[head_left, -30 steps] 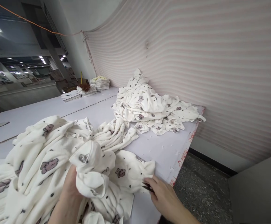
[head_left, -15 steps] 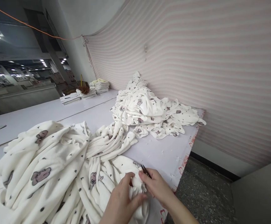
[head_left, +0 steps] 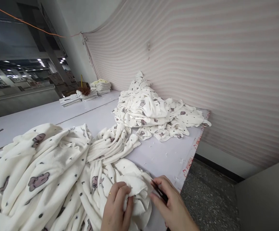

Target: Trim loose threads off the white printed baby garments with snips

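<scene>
Soft white cloth (head_left: 139, 184) with a printed pattern lies bunched at the table's near edge. My left hand (head_left: 117, 203) is closed on its near part, fingers curled into the fabric and a ring on one finger. Just to the right, my right hand (head_left: 172, 205) holds dark thread snips (head_left: 160, 191), their tips pointing up and left at the cloth's edge. Part of the snips is hidden in my palm. To the left spreads a large heap of the same printed cloth (head_left: 45, 160), with mauve animal figures and small dark marks.
A second pile of printed cloth (head_left: 149, 109) rests farther back against the striped hanging sheet (head_left: 190, 57). Folded white stacks (head_left: 100, 87) stand at the table's far side. Bits of lint dot the pale tabletop (head_left: 154, 154). Speckled floor (head_left: 209, 195) shows beyond its right edge.
My left hand has gone from fingers apart to closed on the cloth and shifted slightly left. My right hand has moved a little right and down with the snips, which now show more.
</scene>
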`<state>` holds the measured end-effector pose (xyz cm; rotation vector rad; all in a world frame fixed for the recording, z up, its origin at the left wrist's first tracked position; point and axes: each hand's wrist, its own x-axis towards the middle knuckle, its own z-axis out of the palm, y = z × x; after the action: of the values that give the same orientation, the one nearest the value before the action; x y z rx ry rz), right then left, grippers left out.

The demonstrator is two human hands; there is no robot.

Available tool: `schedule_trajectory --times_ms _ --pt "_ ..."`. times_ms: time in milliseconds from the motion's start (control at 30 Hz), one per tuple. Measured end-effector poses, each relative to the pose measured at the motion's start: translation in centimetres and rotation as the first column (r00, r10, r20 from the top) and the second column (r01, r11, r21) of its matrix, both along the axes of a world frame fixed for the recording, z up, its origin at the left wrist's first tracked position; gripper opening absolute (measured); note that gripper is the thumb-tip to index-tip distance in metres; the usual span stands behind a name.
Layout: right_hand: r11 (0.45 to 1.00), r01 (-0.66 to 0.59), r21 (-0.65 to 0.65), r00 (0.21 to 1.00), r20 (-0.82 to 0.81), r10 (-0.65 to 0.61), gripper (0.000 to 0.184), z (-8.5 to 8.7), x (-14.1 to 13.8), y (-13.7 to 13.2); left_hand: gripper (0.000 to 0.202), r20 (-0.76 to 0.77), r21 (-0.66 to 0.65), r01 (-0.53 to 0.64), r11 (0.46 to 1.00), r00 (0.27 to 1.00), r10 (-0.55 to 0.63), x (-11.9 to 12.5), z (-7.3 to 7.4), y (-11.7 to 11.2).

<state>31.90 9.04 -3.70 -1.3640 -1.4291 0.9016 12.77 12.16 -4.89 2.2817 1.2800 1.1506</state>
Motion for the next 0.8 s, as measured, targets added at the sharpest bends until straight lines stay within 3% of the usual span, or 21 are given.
schedule_trajectory --times_ms 100,233,300,400,500,600,800 --pt "0.999 -0.023 0.047 0.986 0.164 0.015 0.034 0.2 -0.2 -0.5 0.013 -0.019 0.007 0.012 1.000 1.000 -0.012 0.0 -0.1 -0.1" --pt "0.994 -0.007 0.106 0.968 0.249 -0.020 0.019 -0.4 -1.3 0.8 0.010 -0.040 0.065 -0.020 0.998 0.999 0.023 0.0 -0.2 -0.1" --pt "0.989 0.016 0.145 0.973 0.226 -0.049 0.025 -0.7 -1.8 1.3 0.010 -0.008 0.071 -0.014 0.997 1.000 0.015 0.1 -0.1 0.0" --pt "0.980 0.019 0.200 0.991 0.125 -0.044 0.032 -0.9 -2.1 1.3 0.007 0.106 -0.074 0.009 0.997 0.994 -0.001 0.1 0.4 0.2" --pt "0.967 -0.028 0.253 0.996 0.088 0.006 0.027 -0.7 -2.2 1.1 0.008 0.215 -0.263 0.054 0.963 0.977 0.004 0.2 1.1 0.4" --pt "0.970 -0.077 0.230 0.987 0.155 0.042 0.028 -0.4 -2.4 1.3 0.015 0.288 -0.352 0.137 0.926 0.957 -0.032 0.2 1.6 0.8" --pt "0.970 -0.076 0.231 0.929 0.370 -0.015 0.030 -0.3 -2.6 1.8 0.018 0.269 -0.394 0.161 0.905 0.962 -0.054 -0.4 1.5 1.5"
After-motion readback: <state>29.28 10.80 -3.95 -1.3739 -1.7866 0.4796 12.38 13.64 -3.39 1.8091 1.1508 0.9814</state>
